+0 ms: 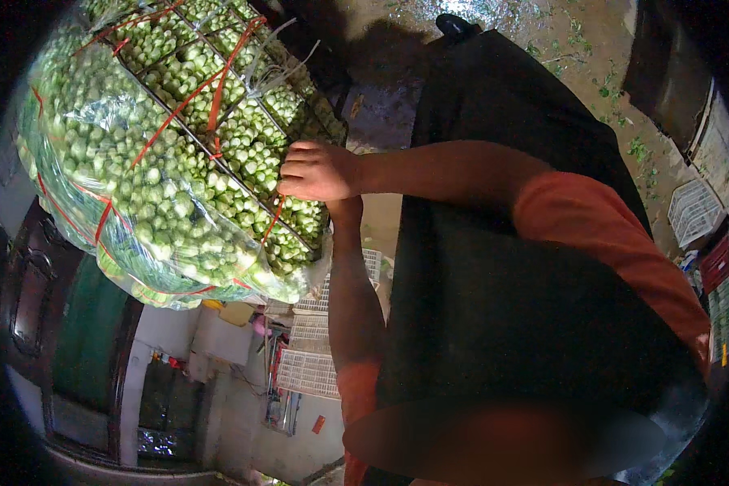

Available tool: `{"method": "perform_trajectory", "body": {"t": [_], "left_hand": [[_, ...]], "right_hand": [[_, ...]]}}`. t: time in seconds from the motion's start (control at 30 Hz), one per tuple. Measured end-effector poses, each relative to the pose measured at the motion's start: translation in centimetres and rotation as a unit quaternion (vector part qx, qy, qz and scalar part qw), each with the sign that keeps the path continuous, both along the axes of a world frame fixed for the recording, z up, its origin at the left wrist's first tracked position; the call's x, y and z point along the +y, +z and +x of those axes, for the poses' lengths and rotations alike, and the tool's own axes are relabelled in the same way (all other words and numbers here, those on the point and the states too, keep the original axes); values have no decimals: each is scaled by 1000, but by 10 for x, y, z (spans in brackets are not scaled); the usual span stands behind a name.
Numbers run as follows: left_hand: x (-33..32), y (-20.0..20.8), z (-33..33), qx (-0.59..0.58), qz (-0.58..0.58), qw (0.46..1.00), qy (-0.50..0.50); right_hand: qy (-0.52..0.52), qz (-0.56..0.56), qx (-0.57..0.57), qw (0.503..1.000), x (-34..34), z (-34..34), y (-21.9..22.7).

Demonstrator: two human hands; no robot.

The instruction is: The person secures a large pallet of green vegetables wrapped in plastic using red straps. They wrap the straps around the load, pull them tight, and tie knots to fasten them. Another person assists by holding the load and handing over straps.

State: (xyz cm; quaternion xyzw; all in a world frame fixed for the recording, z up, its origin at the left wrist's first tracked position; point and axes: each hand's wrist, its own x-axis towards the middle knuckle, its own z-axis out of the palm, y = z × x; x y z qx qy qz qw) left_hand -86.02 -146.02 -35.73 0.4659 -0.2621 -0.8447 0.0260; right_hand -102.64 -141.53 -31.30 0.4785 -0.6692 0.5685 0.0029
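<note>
A big load of green vegetables (186,219), packed with the pale round cut stem ends outward, fills the upper left. Clear plastic film (89,162) wraps its outer side, and dark frame bars and red ties (174,117) cross it. At its right edge my right hand (316,170) is closed, fingers curled against the stem ends. A thin red tie (273,223) comes out from under those fingers. My left hand (346,209) is just below, at the same edge; its fingers are hidden behind my right hand and the load.
A pale loose tie (277,69) sticks up from the load's top. White plastic crates (308,373) stand by the wall below, another white crate (695,212) at far right. Leaf scraps (640,154) litter the wet floor. A dark door (36,300) is at lower left.
</note>
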Motion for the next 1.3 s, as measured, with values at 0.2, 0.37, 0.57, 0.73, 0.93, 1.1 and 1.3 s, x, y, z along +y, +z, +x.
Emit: {"method": "perform_trajectory", "body": {"t": [0.2,0.37,0.57,0.73,0.93,1.1,1.3], "left_hand": [[-1,2,-1,19,37,999,32],[-3,1,-3,30,60,997,48],[0,4,0,39,94,991,83],[0,2,12,57,98,989,94],[1,1,7,46,89,992,81],[1,6,3,32,64,995,66],[-2,5,-5,9,28,999,18]], "right_hand": [[-53,-13,-12,998,-8,8,6],[-71,-27,-42,996,-5,12,1],[-30,-4,-23,999,-4,9,1],[-38,0,9,999,-7,5,6],[-25,26,-28,999,0,9,12],[-64,16,-115,991,4,31,15],[-86,44,-71,993,6,26,14]]}}
